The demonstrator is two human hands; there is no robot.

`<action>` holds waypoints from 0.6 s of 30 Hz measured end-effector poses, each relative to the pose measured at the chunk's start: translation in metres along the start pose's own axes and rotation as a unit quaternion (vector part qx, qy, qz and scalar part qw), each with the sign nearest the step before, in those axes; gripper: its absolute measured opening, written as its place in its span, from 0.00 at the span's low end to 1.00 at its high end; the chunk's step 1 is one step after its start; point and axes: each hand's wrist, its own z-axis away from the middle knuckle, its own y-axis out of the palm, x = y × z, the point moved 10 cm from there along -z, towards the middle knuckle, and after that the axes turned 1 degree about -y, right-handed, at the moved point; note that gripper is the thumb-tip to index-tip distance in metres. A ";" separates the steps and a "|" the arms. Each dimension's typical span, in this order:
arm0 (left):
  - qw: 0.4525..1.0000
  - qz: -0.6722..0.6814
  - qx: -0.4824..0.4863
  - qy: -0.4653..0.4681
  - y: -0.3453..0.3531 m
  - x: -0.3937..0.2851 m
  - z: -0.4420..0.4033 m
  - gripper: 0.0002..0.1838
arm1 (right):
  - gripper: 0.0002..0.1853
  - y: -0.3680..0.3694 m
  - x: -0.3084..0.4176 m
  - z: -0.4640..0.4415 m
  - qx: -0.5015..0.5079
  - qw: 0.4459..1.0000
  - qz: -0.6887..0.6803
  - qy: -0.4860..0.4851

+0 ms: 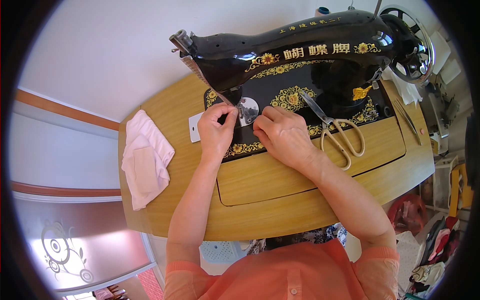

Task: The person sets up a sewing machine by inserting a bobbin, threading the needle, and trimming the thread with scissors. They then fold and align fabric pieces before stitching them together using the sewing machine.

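Note:
A black sewing machine with gold flower decoration and Chinese lettering stands on a wooden table. At the left side of its needle, my left hand is raised with thumb and forefinger pinched together near the presser foot. Just right of the round silver needle plate, my right hand rests over the machine bed, its fingers curled and the tips pressed together. Whatever is between the fingertips of either hand, perhaps too fine to show, I cannot make out. Scissors with beige handles lie just right of my right hand, blades partly apart.
Folded pale pink cloth lies on the table at the left. Metal tweezers rest near the right edge, below the handwheel. A thread spool shows behind the machine. Clothes are piled at lower right.

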 end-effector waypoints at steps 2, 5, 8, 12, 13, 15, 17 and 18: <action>1.000 0.000 0.000 0.001 0.000 0.000 0.000 0.02 | 0.07 0.000 0.000 0.000 0.001 1.000 0.000 0.000; 1.000 0.006 -0.003 0.003 0.000 0.001 0.000 0.02 | 0.07 0.000 0.000 0.000 0.000 1.000 0.000 0.000; 1.000 0.007 -0.004 0.007 -0.001 0.001 0.000 0.03 | 0.07 0.000 0.000 0.000 0.000 1.000 0.000 0.000; 1.000 0.013 -0.006 0.008 -0.001 0.002 0.000 0.03 | 0.07 0.001 0.000 0.000 0.000 1.000 0.000 0.001; 1.000 0.013 -0.005 0.008 -0.001 0.002 0.000 0.03 | 0.07 0.000 0.000 0.000 0.000 1.000 -0.001 0.001; 1.000 0.015 -0.004 0.009 -0.001 0.000 0.000 0.03 | 0.07 0.000 0.000 0.000 -0.001 1.000 -0.002 0.000; 1.000 0.008 -0.005 0.007 -0.001 0.000 0.000 0.03 | 0.07 0.000 0.000 0.000 -0.001 1.000 -0.002 0.000; 1.000 0.005 -0.006 0.006 -0.001 0.000 0.000 0.03 | 0.07 0.000 0.000 0.000 -0.001 1.000 -0.002 -0.001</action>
